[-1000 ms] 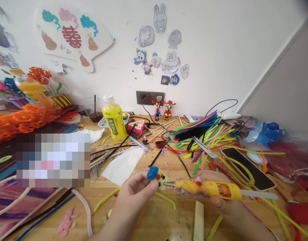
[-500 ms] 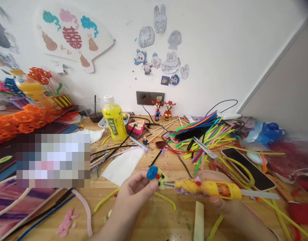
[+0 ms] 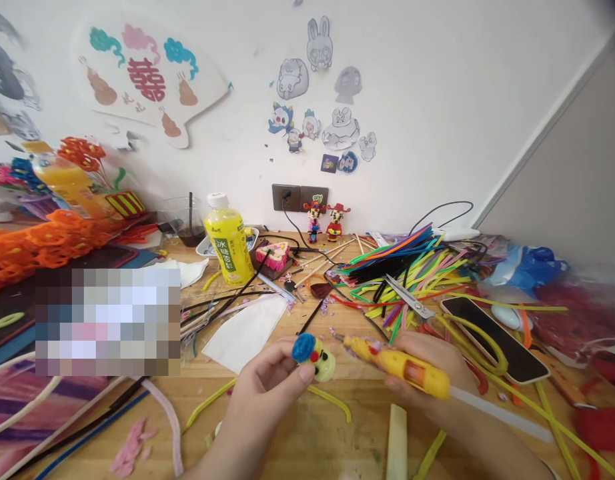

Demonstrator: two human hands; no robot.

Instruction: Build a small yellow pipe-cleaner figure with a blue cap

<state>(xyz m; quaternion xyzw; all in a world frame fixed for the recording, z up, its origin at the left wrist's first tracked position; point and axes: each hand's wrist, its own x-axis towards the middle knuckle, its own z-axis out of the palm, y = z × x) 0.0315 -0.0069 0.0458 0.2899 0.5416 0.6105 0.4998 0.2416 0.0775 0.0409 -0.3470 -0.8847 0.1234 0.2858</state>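
Left hand [image 3: 270,383]: narrow pinch, thumb against fingers, with the figure [image 3: 326,365] held between them.
Figure: up off the table [image 3: 357,433], near the middle of the view; its blue cap [image 3: 304,348] tilts toward the fingers, and the part below is pale yellow-green (with red and black spots).
Right hand [image 3: 435,353]: wrapped around the glue gun [image 3: 402,365], thumb side partly hidden by it.
Glue gun: yellow, slanted, its tip [image 3: 339,338] pointing up and leftward, just beside the figure but apart from it; a translucent glue stick [image 3: 502,413] sticks out of the back (slightly blurred).
Near edge: a pale stick [image 3: 397,440] lies on the wood between the forearms; pink scraps [image 3: 130,447] are scattered well to the left.
Beyond the left hand: a sheet of white paper [image 3: 247,330], flat, and farther back a yellow bottle [image 3: 230,243], upright (white cap on).
Beyond the right hand: a heap of pipe cleaners [image 3: 432,263] in many colours, with scissors [image 3: 410,298] at its front and a phone [image 3: 495,340] to the right, dark screen up.
Wall side: two dolls [image 3: 335,225] stand side by side below the socket [image 3: 300,198].
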